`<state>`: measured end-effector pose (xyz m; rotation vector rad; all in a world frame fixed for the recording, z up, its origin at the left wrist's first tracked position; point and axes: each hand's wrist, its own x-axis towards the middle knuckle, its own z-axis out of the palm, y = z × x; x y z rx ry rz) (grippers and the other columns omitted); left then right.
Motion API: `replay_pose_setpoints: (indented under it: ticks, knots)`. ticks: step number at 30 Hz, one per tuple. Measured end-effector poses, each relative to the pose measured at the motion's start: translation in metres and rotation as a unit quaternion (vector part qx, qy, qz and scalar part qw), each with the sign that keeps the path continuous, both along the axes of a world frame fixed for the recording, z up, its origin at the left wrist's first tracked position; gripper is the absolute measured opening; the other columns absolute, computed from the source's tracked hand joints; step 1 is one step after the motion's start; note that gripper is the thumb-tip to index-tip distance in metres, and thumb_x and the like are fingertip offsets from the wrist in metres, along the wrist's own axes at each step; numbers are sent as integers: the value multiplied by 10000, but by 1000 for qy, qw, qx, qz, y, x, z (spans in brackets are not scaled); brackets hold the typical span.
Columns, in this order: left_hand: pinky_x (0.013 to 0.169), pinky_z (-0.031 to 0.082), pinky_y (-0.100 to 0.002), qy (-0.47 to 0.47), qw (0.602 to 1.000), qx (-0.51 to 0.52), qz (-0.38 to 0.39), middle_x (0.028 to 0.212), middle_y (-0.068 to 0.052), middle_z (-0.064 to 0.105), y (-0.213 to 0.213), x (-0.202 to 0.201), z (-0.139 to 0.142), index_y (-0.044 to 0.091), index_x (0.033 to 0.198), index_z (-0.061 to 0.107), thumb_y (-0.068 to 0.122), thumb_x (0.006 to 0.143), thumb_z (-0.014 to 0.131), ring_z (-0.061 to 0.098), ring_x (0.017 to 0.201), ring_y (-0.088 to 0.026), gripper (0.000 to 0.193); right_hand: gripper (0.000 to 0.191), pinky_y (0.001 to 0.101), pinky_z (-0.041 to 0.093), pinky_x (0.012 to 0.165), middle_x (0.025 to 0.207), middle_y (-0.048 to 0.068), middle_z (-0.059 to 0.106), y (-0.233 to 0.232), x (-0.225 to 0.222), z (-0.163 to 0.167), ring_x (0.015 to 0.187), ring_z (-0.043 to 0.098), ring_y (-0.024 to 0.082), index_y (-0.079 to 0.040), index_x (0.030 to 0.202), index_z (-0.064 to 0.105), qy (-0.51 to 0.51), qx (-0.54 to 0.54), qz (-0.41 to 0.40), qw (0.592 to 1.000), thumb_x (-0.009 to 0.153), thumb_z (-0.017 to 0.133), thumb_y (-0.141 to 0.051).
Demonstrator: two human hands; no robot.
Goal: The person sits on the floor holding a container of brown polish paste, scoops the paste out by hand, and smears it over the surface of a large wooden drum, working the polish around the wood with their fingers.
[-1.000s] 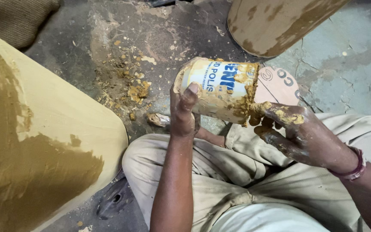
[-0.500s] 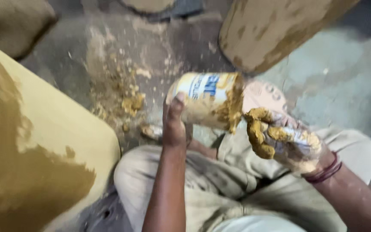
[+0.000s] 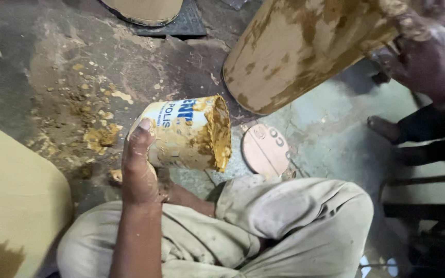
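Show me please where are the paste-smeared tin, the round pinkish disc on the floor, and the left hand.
tin (image 3: 178,135), head view, on its printed side wall.
round disc (image 3: 265,149), head view, on its flat top face.
left hand (image 3: 139,172), head view, on the back of the hand gripping the tin.

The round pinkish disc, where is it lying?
The disc lies flat on the floor, mid-frame in the head view, just right of the paste-smeared can in the left hand.
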<state>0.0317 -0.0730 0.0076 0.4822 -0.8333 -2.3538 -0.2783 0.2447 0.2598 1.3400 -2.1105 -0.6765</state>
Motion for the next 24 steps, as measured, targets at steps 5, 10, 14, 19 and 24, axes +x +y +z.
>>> replay_pose_setpoints:
  ticks: [5,10,14,19,24]
  knots:
    - [973,490,-354,-27,999,41,-14,1198,-65,663,2,3,10,0,1326,619,420,883,695,628,1106,-183,615,616,689,245,1135,1659,164,375,-18,-23,12,1511,322,457,-198,1609,498,-50,33,40,997,1066,600,-470]
    - [952,492,-342,-9,998,48,-43,1171,-55,679,3,0,18,-4,1328,625,406,869,700,643,1077,-159,620,692,726,123,1244,1777,144,210,-27,-20,17,1689,122,398,-315,1643,465,-6,90,7,996,1044,562,-648]
    - [937,509,-358,9,995,59,-74,1148,-74,682,5,2,23,-14,1314,629,404,868,700,656,1047,-179,614,697,684,142,1271,1751,117,199,-25,-30,12,1704,113,358,-296,1641,456,28,119,-8,993,1054,558,-657]
    - [931,516,-355,6,995,50,-81,1142,-81,687,5,3,28,-10,1302,638,400,873,680,658,1045,-184,595,634,650,238,1226,1744,117,230,-23,-46,6,1607,207,360,-298,1631,431,56,128,-1,990,1073,616,-536]
    - [932,518,-364,31,995,38,-84,1140,-97,677,5,3,30,-47,1301,628,386,893,685,647,1040,-197,597,702,400,386,1137,1637,41,442,-44,-34,11,1458,427,236,-351,1592,466,280,266,0,922,980,698,-607]
